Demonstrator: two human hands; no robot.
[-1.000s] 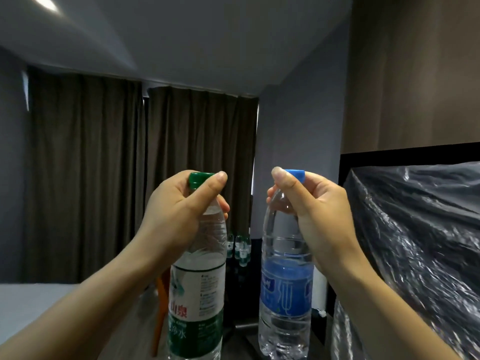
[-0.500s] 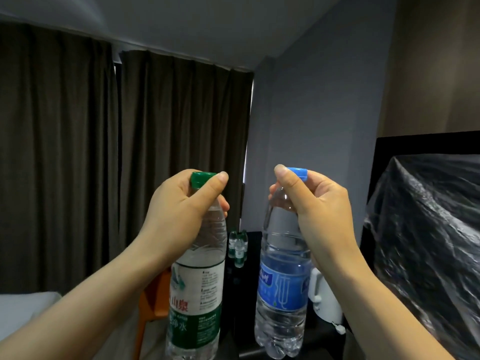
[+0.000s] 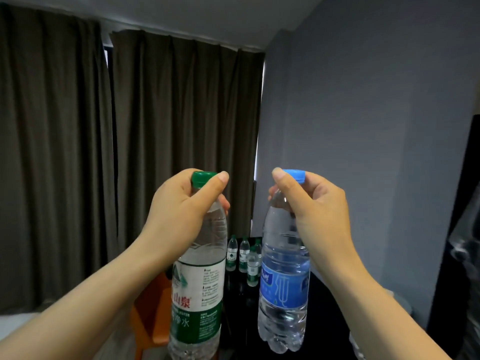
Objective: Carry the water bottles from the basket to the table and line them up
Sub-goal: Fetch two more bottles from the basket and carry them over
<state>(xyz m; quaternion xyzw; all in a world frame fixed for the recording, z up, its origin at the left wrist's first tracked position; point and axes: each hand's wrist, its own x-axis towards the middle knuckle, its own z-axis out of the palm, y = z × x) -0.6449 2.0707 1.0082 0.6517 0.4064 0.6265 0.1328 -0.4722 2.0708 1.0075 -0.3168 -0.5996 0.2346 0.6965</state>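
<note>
left hand [image 3: 179,216] gripping neck of green-capped bottle [image 3: 198,289], right hand [image 3: 315,211] gripping neck of blue-capped bottle [image 3: 284,289], both hanging upright in air, small bottles [image 3: 244,255] standing on dark table [image 3: 324,307] beyond

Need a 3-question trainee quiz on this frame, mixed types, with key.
1. True or false: the left hand grips the green-capped bottle around its label.
2. The right hand holds the second bottle. Its cap: A red, B blue, C white?
3. Short answer: what do the small bottles in the background stand on?

Key
1. False: the fingers close round the neck, just under the cap.
2. B.
3. On the dark table, seen between the two held bottles.
</note>
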